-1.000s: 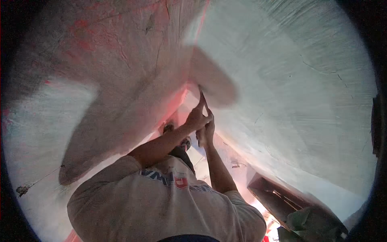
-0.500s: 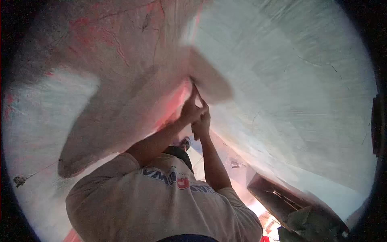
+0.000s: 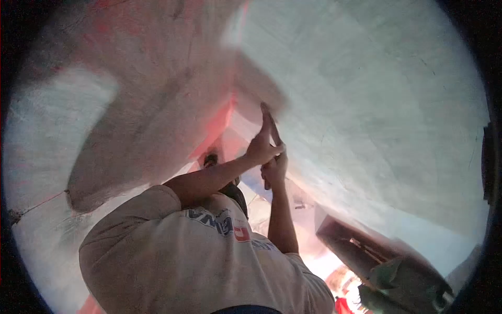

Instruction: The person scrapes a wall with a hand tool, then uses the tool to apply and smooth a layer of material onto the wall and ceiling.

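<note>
Both hands are raised together in front of my chest, near the corner where two plastered walls meet. My right hand [image 3: 278, 168] is closed around the handle of a putty knife [image 3: 275, 131], and the handle's end sticks out below the fist. The narrow blade points up, seen nearly edge-on, with its tip close to the pale right wall [image 3: 366, 136]. My left hand [image 3: 260, 150] is against the tool just above the right one, its fingers stretched along the blade and its thumb side by the right hand.
The left wall [image 3: 141, 141] is grey-brown with reddish patches and carries a broad shadow of my arms. A dark open box [image 3: 361, 246] with greenish cloth [image 3: 389, 275] stands low at the right, beside bright clutter. One of my shoes [image 3: 210, 160] shows below the corner.
Both hands have moved right with the putty knife, away from the corner line and over the right wall. The view has shifted slightly, and a shoe now shows more plainly below.
</note>
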